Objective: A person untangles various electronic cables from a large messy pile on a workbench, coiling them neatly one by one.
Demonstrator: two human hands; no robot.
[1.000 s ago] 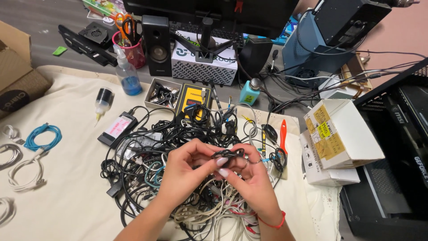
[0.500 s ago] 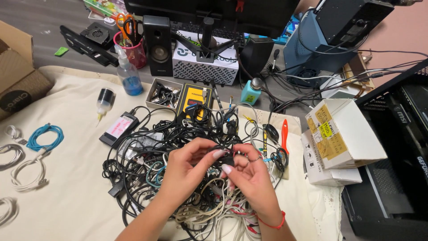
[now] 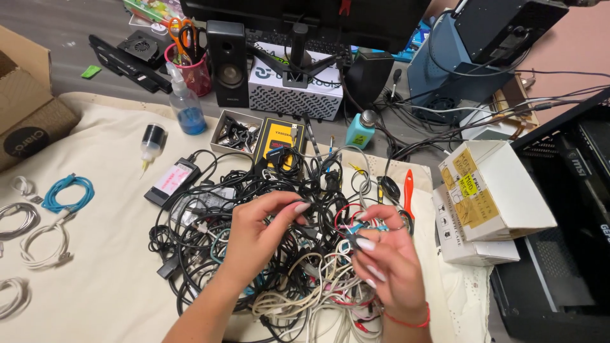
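Tangled black, white and grey cables [image 3: 279, 254], heaped in one knotted pile on the cream cloth-covered table [image 3: 101, 273], are what we are picking apart, one strand at a time. Our left hand [image 3: 257, 238] pinches a thin black wire between thumb and fingertips [image 3: 300, 208], while our right hand [image 3: 387, 254] closes its fingers on a small dark connector end. Both hands hover just above the heap's middle. Next, we judge, comes tracing that strand free without tightening the knot.

Over a tangled pile of cables [image 3: 254, 254], the left hand [image 3: 257, 238] and right hand [image 3: 387, 260] each pinch a black cable [image 3: 324, 234] stretched between them; 1 coiled blue cable [image 3: 67, 192] lies well apart.
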